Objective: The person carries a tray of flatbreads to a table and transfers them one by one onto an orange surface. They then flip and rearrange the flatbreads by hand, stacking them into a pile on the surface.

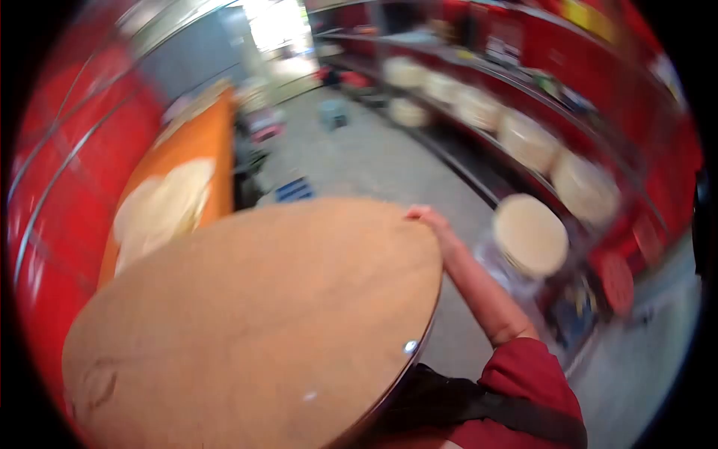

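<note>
A large round wooden board (254, 322) fills the lower left and middle of the head view, tilted in front of my body. Its surface is bare and light brown, with a few dark marks at the lower left and a shiny spot by the right edge. My right hand (430, 217) grips the far right rim, fingers curled over the edge and arm stretched along the board's side. My left hand is out of view.
Left of the board, pale thin round sheets (168, 206) lie on an orange table (217, 142). Stacks of pale discs (531, 142) line the right-hand shelf, and another stack (529, 233) stands lower. A blue stool (333, 112) sits on the grey floor near a bright doorway (280, 37).
</note>
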A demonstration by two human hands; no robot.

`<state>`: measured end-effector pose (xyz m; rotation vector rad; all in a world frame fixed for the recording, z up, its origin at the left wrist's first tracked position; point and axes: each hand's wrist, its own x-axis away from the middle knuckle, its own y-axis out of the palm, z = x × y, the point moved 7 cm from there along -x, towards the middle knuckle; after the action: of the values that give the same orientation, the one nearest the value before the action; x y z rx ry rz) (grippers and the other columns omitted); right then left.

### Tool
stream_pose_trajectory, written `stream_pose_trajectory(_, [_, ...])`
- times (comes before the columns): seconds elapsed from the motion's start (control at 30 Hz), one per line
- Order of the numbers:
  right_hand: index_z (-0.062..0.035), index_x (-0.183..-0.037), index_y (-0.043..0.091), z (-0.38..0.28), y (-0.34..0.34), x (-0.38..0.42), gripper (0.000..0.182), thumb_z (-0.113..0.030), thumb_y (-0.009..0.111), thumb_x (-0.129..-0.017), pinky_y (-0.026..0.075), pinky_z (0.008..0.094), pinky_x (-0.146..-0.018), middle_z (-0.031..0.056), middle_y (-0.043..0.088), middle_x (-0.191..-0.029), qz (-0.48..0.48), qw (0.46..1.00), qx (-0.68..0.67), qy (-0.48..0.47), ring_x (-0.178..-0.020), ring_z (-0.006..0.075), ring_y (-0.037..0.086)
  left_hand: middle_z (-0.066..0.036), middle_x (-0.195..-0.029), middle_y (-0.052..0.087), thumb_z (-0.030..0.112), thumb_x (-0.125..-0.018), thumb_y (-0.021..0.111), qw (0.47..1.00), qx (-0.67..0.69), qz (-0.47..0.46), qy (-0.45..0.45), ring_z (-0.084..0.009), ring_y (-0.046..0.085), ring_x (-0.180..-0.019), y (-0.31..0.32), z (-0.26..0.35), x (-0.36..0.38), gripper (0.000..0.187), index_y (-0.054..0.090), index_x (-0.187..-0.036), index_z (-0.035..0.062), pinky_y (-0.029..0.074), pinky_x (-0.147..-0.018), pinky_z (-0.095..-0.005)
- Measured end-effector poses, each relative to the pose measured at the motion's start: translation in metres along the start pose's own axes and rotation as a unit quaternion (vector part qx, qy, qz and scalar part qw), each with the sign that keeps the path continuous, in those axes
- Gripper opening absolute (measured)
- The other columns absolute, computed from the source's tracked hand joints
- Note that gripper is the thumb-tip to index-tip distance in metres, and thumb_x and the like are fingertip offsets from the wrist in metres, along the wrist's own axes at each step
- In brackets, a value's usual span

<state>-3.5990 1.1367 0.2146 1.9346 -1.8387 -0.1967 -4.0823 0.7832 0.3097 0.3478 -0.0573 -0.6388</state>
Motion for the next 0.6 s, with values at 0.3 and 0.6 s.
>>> stream_pose_trajectory(0.3, [-0.0086,-0.064,0.049,0.162,-0.412,0.287,0.014,-0.015,0.059,-0.056,0.038,0.0313,-0.048,0.0054,0.046,-0.060,0.370,0.886,-0.271,0.070,-0.056,0.0185,0.047,-0.010,-0.101,0.053,0.019,-0.076,0.052,0.896,-0.159,-0.333,-0.248,-0.0186,0.050,-0.090,0.256,-0.129,0.161,0.036,0.047,-0.107,0.0005,0.041,-0.080,-0.0302])
stream_pose_trajectory(0.6, [-0.0108,-0.063,0.054,0.063,-0.642,0.661,0.013,-0.024,0.058,-0.064,0.035,0.0270,-0.043,0.0000,0.047,-0.057,0.640,0.713,-0.204,-0.198,-0.049,0.0144,0.045,-0.010,-0.101,0.050,0.021,-0.076,0.052,0.550,-0.343,-0.617,-0.446,-0.0170,0.047,-0.089,0.428,-0.345,0.479,0.042,0.043,-0.111,0.0004,0.040,-0.079,-0.0296])
